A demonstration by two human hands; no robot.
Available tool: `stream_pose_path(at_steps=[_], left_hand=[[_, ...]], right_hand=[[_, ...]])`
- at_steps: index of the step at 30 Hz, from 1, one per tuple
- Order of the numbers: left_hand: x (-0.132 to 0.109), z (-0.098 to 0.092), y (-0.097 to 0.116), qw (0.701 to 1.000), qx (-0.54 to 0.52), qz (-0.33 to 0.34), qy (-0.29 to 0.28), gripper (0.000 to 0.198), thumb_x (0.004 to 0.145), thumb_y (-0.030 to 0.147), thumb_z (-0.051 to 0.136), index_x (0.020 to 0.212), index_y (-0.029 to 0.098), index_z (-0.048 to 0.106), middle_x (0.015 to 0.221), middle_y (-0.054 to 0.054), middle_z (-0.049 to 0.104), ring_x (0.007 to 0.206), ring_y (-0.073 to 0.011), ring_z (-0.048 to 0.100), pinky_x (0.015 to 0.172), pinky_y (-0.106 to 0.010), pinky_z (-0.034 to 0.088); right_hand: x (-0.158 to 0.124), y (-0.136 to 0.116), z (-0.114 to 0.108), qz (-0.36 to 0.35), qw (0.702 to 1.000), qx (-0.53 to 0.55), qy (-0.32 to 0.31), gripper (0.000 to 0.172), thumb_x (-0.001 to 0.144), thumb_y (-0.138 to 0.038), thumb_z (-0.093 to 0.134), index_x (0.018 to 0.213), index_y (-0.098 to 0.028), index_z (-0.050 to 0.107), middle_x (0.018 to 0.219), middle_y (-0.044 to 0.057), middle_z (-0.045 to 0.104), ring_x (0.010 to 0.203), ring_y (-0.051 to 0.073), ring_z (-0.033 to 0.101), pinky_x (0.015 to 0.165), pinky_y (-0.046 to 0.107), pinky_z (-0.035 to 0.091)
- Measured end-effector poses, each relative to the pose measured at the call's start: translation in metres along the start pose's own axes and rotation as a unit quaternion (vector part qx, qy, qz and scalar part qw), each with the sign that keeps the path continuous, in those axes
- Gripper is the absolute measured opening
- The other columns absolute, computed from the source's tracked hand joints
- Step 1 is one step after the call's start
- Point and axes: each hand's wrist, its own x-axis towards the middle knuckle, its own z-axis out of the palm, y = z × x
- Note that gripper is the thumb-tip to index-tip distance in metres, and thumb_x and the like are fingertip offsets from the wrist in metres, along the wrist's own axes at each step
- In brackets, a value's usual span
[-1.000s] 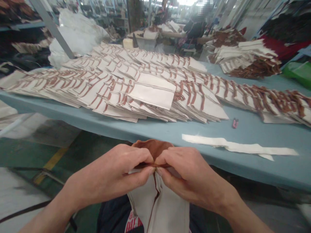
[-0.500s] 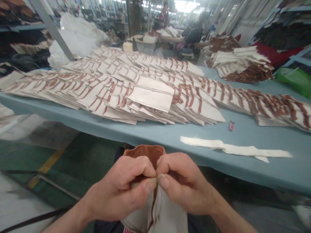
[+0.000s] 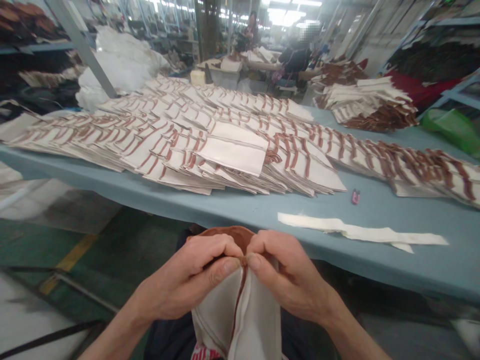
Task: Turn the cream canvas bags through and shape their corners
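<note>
Below the table edge [image 3: 232,212], left hand [image 3: 187,280] and right hand [image 3: 288,280], knuckles up, pinch the cream-and-brown fabric piece [image 3: 243,320] at its rim, its lower end cut off by the frame.

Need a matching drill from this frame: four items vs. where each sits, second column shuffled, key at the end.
Things:
1. cream pouch
2. pink object
3. white strip
4. green bag

Places:
A. far right edge of the view
B. pinched between left hand and right hand
C. flat near the front edge of the table
D. on the table, just right of the fanned stacks

Pairs: 1-B, 2-D, 3-C, 4-A
</note>
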Motion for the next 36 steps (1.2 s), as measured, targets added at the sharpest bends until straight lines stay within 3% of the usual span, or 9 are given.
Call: stream_pose_path(at_steps=[5, 10, 13, 18, 23, 26, 30, 32, 36], left_hand=[[-0.001, -0.007, 0.002, 0.998, 0.044, -0.016, -0.032, 0.019, 0.103, 0.016, 0.051, 0.091, 0.020, 0.065, 0.080, 0.006, 0.067, 0.072, -0.0073, 0.060, 0.069, -0.015, 0.042], [-0.005, -0.004, -0.007, 0.986, 0.163, -0.033, 0.032, 0.027, 0.098, 0.018, 0.062, 0.071, 0.017, 0.059, 0.065, 0.007, 0.059, 0.058, -0.0070, 0.052, 0.058, -0.019, 0.034], [-0.006, -0.006, -0.010, 0.983, 0.173, -0.028, 0.049, 0.036, 0.098, 0.024, 0.065, 0.064, 0.017, 0.055, 0.058, 0.008, 0.051, 0.053, -0.0074, 0.045, 0.053, -0.020, 0.030], [0.002, -0.011, -0.001, 0.994, 0.096, -0.038, -0.042, 0.035, 0.107, 0.040, 0.048, 0.084, 0.018, 0.063, 0.074, 0.004, 0.062, 0.064, -0.0105, 0.053, 0.061, -0.021, 0.036], [0.012, -0.007, 0.011, 0.979, 0.188, -0.002, -0.074, 0.036, 0.108, 0.025, 0.043, 0.073, 0.019, 0.051, 0.067, 0.006, 0.050, 0.061, -0.0106, 0.046, 0.061, -0.025, 0.031], [0.012, -0.003, 0.016, 0.971, 0.228, 0.041, -0.054, 0.032, 0.102, 0.014, 0.043, 0.071, 0.020, 0.044, 0.064, 0.007, 0.045, 0.058, -0.0102, 0.043, 0.059, -0.027, 0.029], [0.006, -0.002, 0.013, 0.968, 0.246, 0.056, -0.002, 0.029, 0.098, 0.008, 0.043, 0.072, 0.021, 0.045, 0.062, 0.008, 0.046, 0.054, -0.0084, 0.044, 0.056, -0.024, 0.030], [0.000, -0.002, 0.007, 0.967, 0.249, 0.046, 0.018, 0.027, 0.098, 0.008, 0.044, 0.074, 0.021, 0.049, 0.062, 0.009, 0.048, 0.053, -0.0075, 0.045, 0.054, -0.021, 0.032], [-0.014, -0.008, -0.009, 0.967, 0.242, 0.043, 0.069, 0.026, 0.097, 0.010, 0.047, 0.074, 0.021, 0.050, 0.060, 0.009, 0.047, 0.049, -0.0072, 0.045, 0.051, -0.020, 0.032]], right_hand=[[-0.003, -0.002, -0.016, -0.012, 0.997, -0.026, -0.074, 0.016, 0.104, -0.018, 0.051, 0.099, -0.019, 0.066, 0.080, 0.001, 0.069, 0.072, 0.014, 0.062, 0.072, 0.026, 0.044], [-0.004, 0.001, -0.020, -0.032, 0.992, -0.100, -0.071, 0.018, 0.104, -0.015, 0.049, 0.097, -0.020, 0.065, 0.078, 0.002, 0.071, 0.069, 0.015, 0.063, 0.069, 0.027, 0.043], [-0.006, 0.001, -0.019, -0.033, 0.989, -0.127, -0.065, 0.019, 0.105, -0.015, 0.048, 0.094, -0.019, 0.064, 0.076, 0.002, 0.071, 0.067, 0.015, 0.063, 0.068, 0.027, 0.042], [-0.005, -0.007, -0.017, -0.033, 0.985, -0.154, -0.067, 0.019, 0.105, -0.016, 0.049, 0.095, -0.019, 0.064, 0.077, 0.002, 0.072, 0.067, 0.016, 0.063, 0.067, 0.028, 0.041], [-0.001, -0.011, -0.017, -0.030, 0.985, -0.149, -0.079, 0.021, 0.105, -0.017, 0.049, 0.093, -0.019, 0.065, 0.077, 0.003, 0.071, 0.069, 0.017, 0.061, 0.068, 0.029, 0.040], [0.002, -0.002, -0.022, -0.016, 0.992, -0.095, -0.080, 0.020, 0.103, -0.024, 0.055, 0.088, -0.019, 0.066, 0.076, 0.001, 0.070, 0.068, 0.015, 0.060, 0.069, 0.028, 0.040], [0.002, 0.023, -0.037, 0.096, 0.992, -0.013, -0.075, 0.024, 0.095, -0.038, 0.063, 0.080, -0.019, 0.066, 0.076, 0.000, 0.070, 0.069, 0.015, 0.061, 0.067, 0.027, 0.043], [-0.001, 0.035, -0.043, 0.139, 0.987, -0.005, -0.086, 0.021, 0.092, -0.036, 0.061, 0.081, -0.018, 0.067, 0.077, 0.001, 0.070, 0.073, 0.016, 0.062, 0.071, 0.028, 0.045], [-0.010, 0.042, -0.047, 0.144, 0.986, -0.037, -0.078, 0.012, 0.087, -0.028, 0.061, 0.082, -0.018, 0.066, 0.082, 0.002, 0.070, 0.078, 0.018, 0.061, 0.077, 0.031, 0.046]])
